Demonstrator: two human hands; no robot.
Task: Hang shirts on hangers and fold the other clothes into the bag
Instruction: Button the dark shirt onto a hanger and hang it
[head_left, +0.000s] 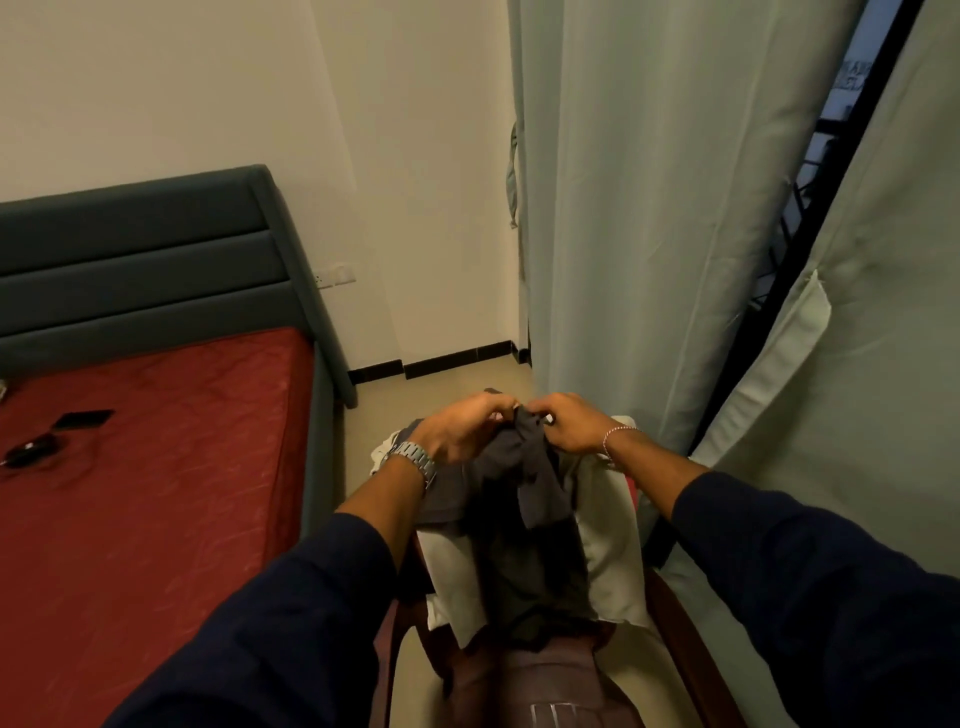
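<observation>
The bed lies left of the chair, the curtain right, clothes piled on the chair

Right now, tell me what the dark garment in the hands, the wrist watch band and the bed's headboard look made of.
Dark garment: thin, soft cloth, matte grey; it bunches and hangs limp from both hands.
Watch band: probably metal; silvery, glinting links.
Headboard: padded fabric or faux leather, matte grey-green; rounded horizontal cushioned bands. Which covering is unclear.

Both arms in dark navy long sleeves, cuffs pushed up the forearms. Silver metal link watch just behind left hand. Thin silver chain bracelet just behind right hand.
</observation>
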